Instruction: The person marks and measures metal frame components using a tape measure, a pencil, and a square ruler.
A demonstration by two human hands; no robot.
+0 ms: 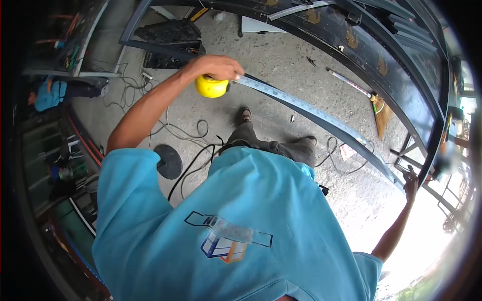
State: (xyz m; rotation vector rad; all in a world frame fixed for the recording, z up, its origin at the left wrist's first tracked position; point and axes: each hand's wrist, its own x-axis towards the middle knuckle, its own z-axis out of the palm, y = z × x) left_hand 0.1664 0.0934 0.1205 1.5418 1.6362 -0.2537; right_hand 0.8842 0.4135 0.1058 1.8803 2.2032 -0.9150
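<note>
My left hand (217, 67) is closed round a yellow tape measure (212, 87), its thumb by the mouth where the blade comes out. The silvery tape blade (301, 106) runs out straight to the right, along a dark metal bar (346, 138). At the far end, my right hand (410, 183) has its fingers on the tip of the blade, close beside the corner of a dark metal frame (436, 145). Glare and distance blur the details of those fingers.
A broom (381, 118) lies on the concrete floor beyond the bar. Loose cables (188, 131) and a round black disc (168, 161) lie to the left. An open black toolbox (170, 52) is behind my left hand. Another person (50, 95) is at the far left.
</note>
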